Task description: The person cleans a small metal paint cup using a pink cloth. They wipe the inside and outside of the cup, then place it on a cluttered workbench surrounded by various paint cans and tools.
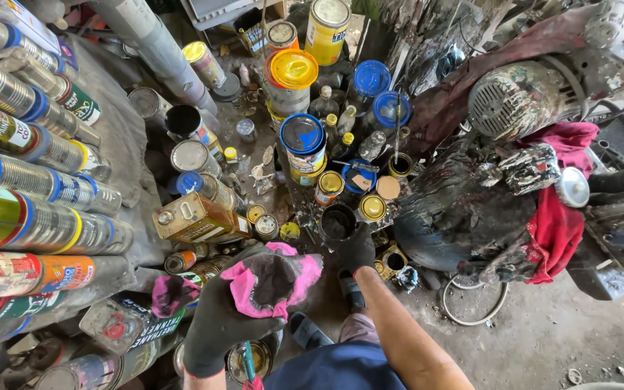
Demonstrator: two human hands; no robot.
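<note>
head view: gloved right hand (359, 249) at black can (337, 220) rim

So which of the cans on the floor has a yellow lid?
The tall silver can near the top centre, capped with a bright yellow-orange lid; the cans around it carry blue lids.

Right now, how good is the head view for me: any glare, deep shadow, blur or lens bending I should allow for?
Head view: sharp in the middle, where the left hand holds a pink cloth; daylight glares off the stacked cans on the left; the right hand by the black open can is dark on dark, hard to separate; the wide lens bends the edges.
</note>
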